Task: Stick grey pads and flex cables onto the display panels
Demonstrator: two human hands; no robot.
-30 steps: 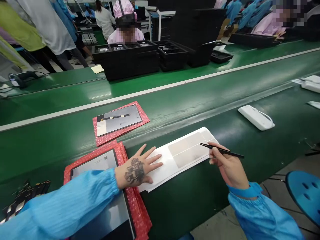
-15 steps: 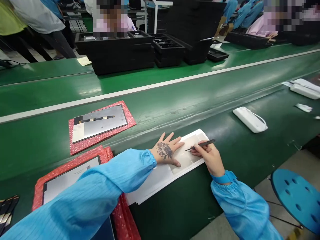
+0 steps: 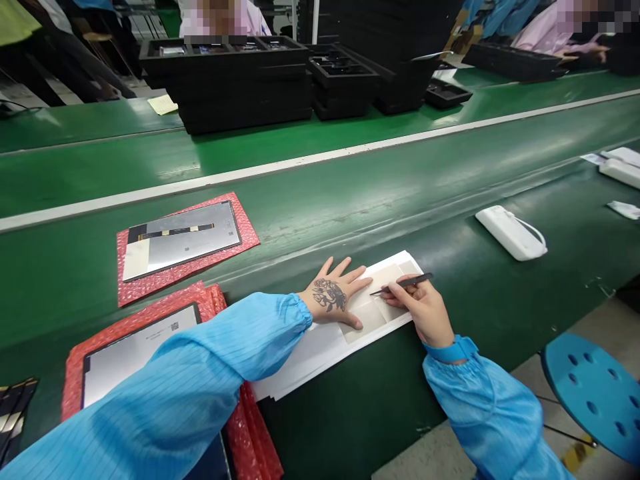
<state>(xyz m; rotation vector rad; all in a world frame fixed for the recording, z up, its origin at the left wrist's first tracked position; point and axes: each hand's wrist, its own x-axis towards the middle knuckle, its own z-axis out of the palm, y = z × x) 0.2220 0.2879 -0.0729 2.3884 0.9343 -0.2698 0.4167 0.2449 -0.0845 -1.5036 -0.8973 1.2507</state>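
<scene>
My left hand [image 3: 334,295], tattooed on its back, lies flat with fingers spread on a stack of white sheets [image 3: 320,350] at the near edge of the green bench. My right hand [image 3: 423,308] grips black tweezers [image 3: 403,283]; their tip points left at a pale film patch [image 3: 380,308] on the top sheet, just beside my left fingertips. A grey panel on a pile of red bubble wrap [image 3: 130,347] sits under my left sleeve. Another panel on red wrap [image 3: 183,239] lies farther back on the belt.
A white oblong device [image 3: 510,232] rests on the belt to the right. Stacked black trays [image 3: 240,80] line the far side, with other people behind them. A blue stool [image 3: 595,393] stands at the lower right. Dark strips [image 3: 13,413] lie at the far left.
My left hand slid right along the white sheets from the red wrap to the film patch. My right hand brought the tweezers' tip in close to my left fingers.
</scene>
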